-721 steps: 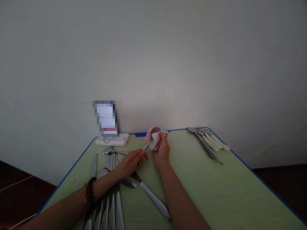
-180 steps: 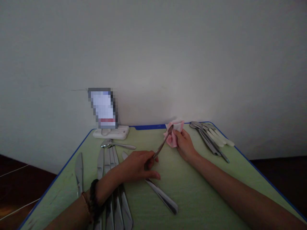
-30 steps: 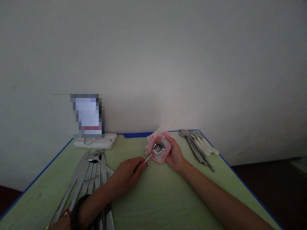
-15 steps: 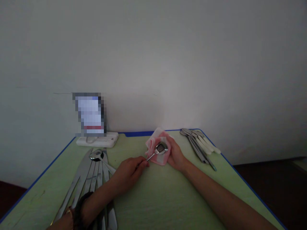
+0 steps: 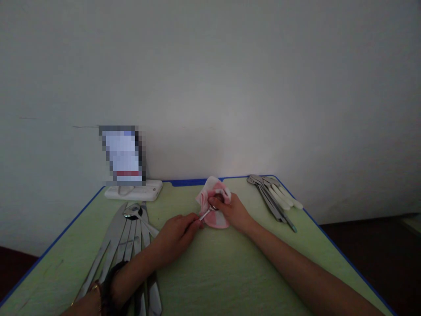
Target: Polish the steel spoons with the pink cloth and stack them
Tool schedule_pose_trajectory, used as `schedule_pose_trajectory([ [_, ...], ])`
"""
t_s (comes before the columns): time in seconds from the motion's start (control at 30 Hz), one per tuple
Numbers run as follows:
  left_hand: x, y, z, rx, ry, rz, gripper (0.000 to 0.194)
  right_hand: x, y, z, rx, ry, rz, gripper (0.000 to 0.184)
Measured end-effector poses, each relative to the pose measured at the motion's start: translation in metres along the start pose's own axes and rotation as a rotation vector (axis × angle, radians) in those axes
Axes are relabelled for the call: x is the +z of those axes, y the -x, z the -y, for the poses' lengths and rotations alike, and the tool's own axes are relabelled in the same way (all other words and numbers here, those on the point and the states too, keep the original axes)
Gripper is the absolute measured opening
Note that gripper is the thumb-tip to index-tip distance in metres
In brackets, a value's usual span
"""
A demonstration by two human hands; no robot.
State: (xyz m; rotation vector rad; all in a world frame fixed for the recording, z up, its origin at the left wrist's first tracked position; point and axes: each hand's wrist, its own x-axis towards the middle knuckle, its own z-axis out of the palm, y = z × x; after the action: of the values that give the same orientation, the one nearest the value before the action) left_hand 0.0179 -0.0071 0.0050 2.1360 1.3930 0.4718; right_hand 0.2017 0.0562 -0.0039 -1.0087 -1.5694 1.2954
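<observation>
My left hand (image 5: 182, 232) is closed on the handle of a metal spoon (image 5: 205, 214), above the middle of the table. Around the spoon's bowl sits a pink and white cloth (image 5: 217, 219), held by my right hand (image 5: 232, 211). The right thumb presses over the bowl and covers most of it. Beneath and beside my left forearm lie several metal knives (image 5: 123, 248), fanned out. Another spoon (image 5: 134, 211) rests across their far ends.
A pile of spoons (image 5: 268, 197), some with white handles, lies at the table's right back. A blurred-out phone (image 5: 123, 153) stands by a white power bank (image 5: 148, 191) at the left back. Behind the blue-edged green table (image 5: 210, 272) rises a grey wall (image 5: 230, 87).
My right thumb has come over the spoon's bowl, which showed openly before. The cloth has folded up around the bowl. My left hand has stayed on the handle.
</observation>
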Motion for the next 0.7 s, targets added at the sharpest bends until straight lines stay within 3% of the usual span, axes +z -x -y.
schedule_pose_trajectory([
  [0.27, 0.0001, -0.0004, 0.0008, -0.024, 0.013, 0.011, 0.032, 0.0003, -0.0001, 0.0038, -0.003, 0.137, 0.006, 0.021],
  [0.7, -0.0003, 0.0003, -0.0010, -0.003, -0.028, 0.009, 0.032, -0.0003, -0.0012, 0.0038, -0.027, 0.176, 0.073, 0.020],
])
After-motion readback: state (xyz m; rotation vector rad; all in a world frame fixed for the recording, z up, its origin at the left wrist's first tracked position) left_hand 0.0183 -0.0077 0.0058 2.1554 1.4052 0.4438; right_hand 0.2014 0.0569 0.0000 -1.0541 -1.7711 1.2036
